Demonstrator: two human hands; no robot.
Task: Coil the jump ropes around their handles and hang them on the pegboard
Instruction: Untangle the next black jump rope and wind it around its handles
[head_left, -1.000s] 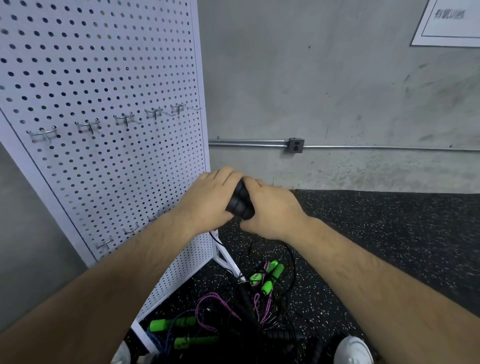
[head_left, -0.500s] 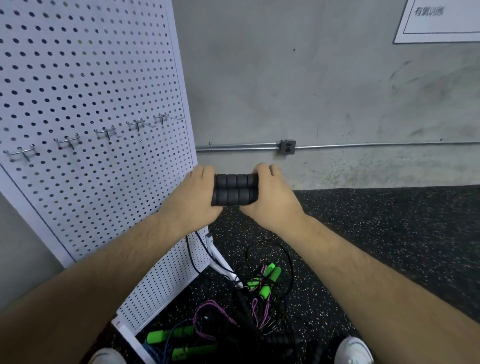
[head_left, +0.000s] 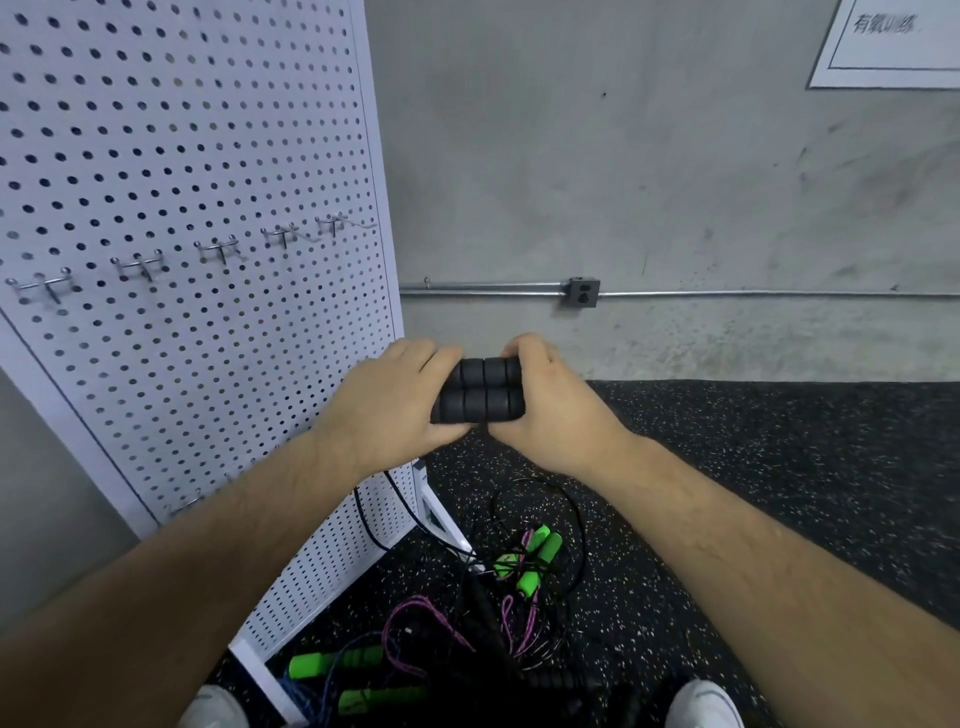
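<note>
Two black ribbed jump-rope handles (head_left: 483, 394) lie side by side, held level in front of me. My left hand (head_left: 387, 402) grips their left end and my right hand (head_left: 553, 402) grips their right end. A thin black rope (head_left: 400, 512) hangs from below my left hand down toward the floor. The white pegboard (head_left: 182, 182) stands to the left, with a row of bare metal hooks (head_left: 218, 248) across it.
On the speckled black floor (head_left: 753, 467) below my hands lies a tangle of ropes: green handles (head_left: 535, 558) with a purple rope (head_left: 415, 618), and more green handles (head_left: 332, 662) by the pegboard's foot. White shoes (head_left: 704, 706) show at the bottom edge. A concrete wall (head_left: 597, 156) stands behind.
The black handles have turned from end-on to level and side by side between my hands. The view has shifted right, so the pegboard sits further left.
</note>
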